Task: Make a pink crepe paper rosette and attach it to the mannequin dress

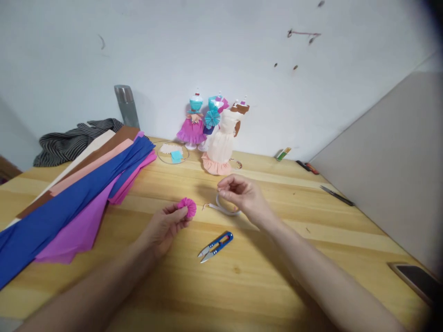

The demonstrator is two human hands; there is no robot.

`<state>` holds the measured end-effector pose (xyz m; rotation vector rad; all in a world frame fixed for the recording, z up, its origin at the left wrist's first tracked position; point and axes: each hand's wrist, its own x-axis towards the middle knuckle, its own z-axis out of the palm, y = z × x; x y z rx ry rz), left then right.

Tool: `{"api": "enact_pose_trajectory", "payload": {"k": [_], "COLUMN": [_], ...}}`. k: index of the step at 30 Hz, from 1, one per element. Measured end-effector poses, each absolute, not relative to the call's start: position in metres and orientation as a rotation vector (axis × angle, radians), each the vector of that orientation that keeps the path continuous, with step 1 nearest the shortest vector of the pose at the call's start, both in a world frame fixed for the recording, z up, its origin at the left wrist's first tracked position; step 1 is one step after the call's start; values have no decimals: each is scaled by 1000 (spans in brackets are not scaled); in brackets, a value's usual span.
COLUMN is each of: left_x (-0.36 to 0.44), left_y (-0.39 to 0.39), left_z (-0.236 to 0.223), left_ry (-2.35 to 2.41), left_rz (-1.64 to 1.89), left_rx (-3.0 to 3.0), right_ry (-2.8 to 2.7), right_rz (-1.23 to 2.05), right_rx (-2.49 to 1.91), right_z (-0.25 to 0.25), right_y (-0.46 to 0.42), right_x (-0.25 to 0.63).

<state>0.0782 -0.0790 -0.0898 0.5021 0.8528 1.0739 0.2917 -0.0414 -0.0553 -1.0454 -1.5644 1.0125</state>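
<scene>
My left hand point(165, 226) pinches a small pink pleated paper rosette point(188, 207) just above the wooden table point(263, 276). My right hand point(242, 193) is curled, fingers closed on a white tape ring point(224, 207) whose loose end trails to the left on the table. Blue thread snips point(216, 246) lie on the table between and in front of both hands, touched by neither.
Long crepe paper sheets point(76, 203) in blue, pink, peach and brown lie at the left. Three dressed mannequin dolls point(214, 133) and a clear dish point(173, 152) stand by the wall. A knife point(336, 195), a phone point(417, 280) and a grey panel point(391, 161) are at the right.
</scene>
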Motion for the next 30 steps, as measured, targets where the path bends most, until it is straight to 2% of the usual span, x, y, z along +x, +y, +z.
{"api": "enact_pose_trajectory", "payload": {"k": [3, 9, 12, 18, 30], "left_x": [80, 81, 82, 84, 85], "left_y": [-81, -83, -86, -92, -97], "left_z": [-91, -92, -91, -85, -82], "left_ry": [850, 814, 790, 727, 714], "left_rz": [1065, 1061, 1050, 1024, 1032], "left_rx": [539, 591, 618, 641, 709], "right_ry": [-1643, -1739, -1747, -1666, -1470], "right_rz": [992, 699, 660, 692, 1007], "right_rx": [-1037, -964, -935, -920, -852], "right_z": [-58, -78, -81, -85, -83], "right_y": [-68, -83, -87, -86, -90], "right_x": [269, 249, 244, 242, 244]}}
